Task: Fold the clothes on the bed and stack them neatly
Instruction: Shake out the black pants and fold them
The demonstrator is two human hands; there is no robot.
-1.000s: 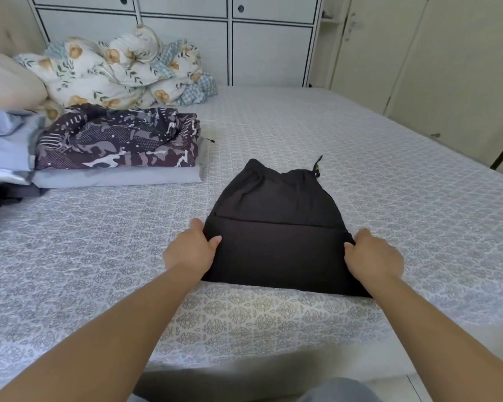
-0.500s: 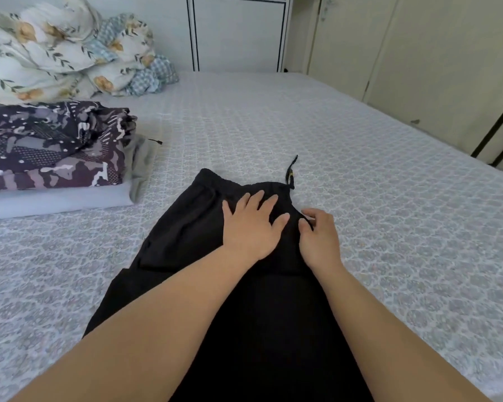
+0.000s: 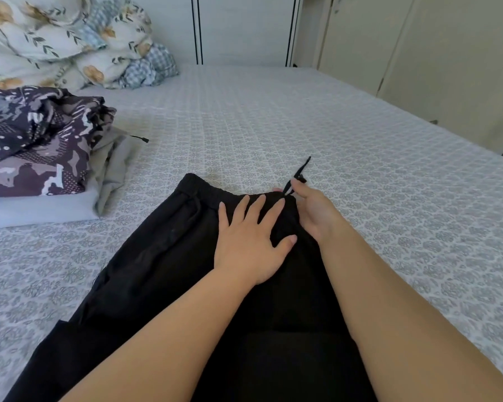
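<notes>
Soft, even daylight, faint shadows, wide-angle bending at edges, slight overall softness.

The black trousers are matt woven cloth, plain, with a gathered elastic waistband and a thin cord drawstring. The bedsheet is soft printed cotton, matt. The folded stack at left shows smooth patterned fabric; the far duvet looks puffy floral cloth.

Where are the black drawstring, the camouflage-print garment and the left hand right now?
black drawstring [image 3: 302, 169], head view, on the loose end lying on the bed past the waistband.
camouflage-print garment [image 3: 35, 146], head view, on its folded top face, on the stack.
left hand [image 3: 251, 242], head view, on its back, flat on the black garment.
</notes>
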